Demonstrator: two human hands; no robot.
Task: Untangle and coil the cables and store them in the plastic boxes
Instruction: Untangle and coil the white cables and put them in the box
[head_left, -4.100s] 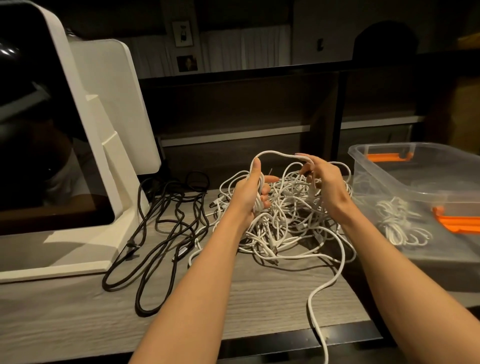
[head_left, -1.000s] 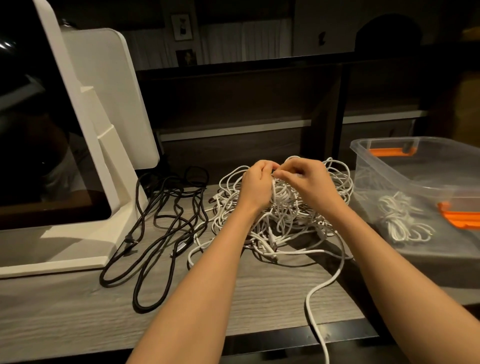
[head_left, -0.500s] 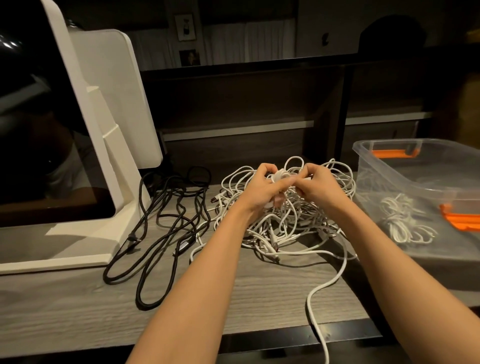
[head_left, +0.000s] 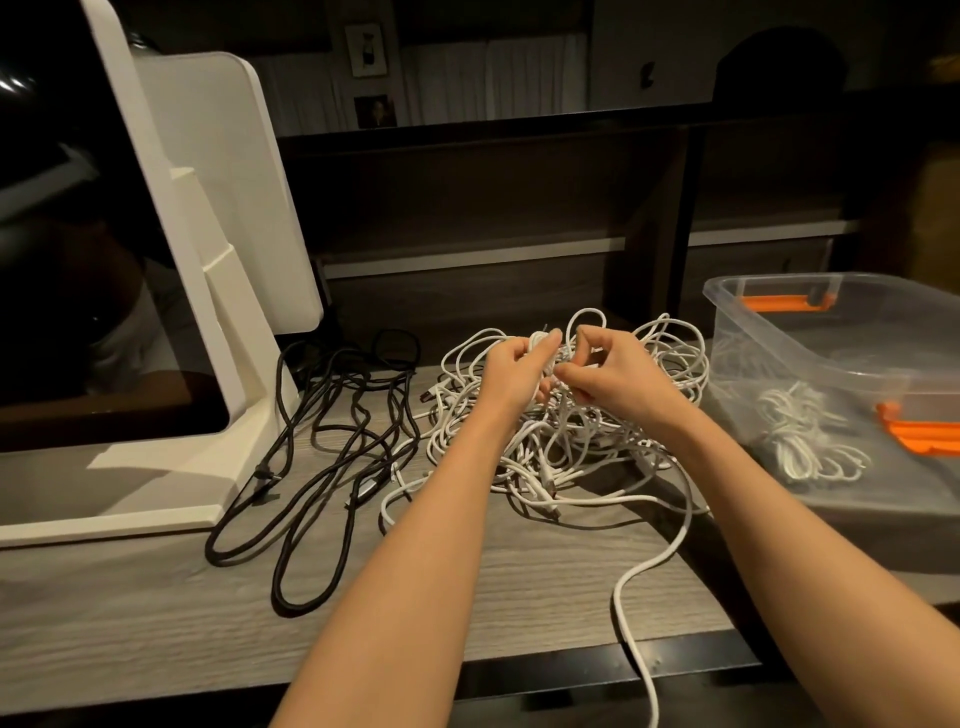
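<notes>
Both hands meet above the tangled heap of thin white cables (head_left: 566, 447) on the grey wood-grain surface (head_left: 156, 623). The left hand (head_left: 514, 371) holds a narrow grip curled round a small coiled bundle; the right hand (head_left: 618, 371) pinches a strand beside it. A clear plastic box with orange latches (head_left: 831, 332) sits right of the grip.

head cam: I see from head height | facing forward-down over desk (head_left: 156, 613) | close, forearms' reach | no second view

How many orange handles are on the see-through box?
2. One orange handle sits on the far end of the plastic box; the other is on its near right side. More may be out of frame.
</notes>
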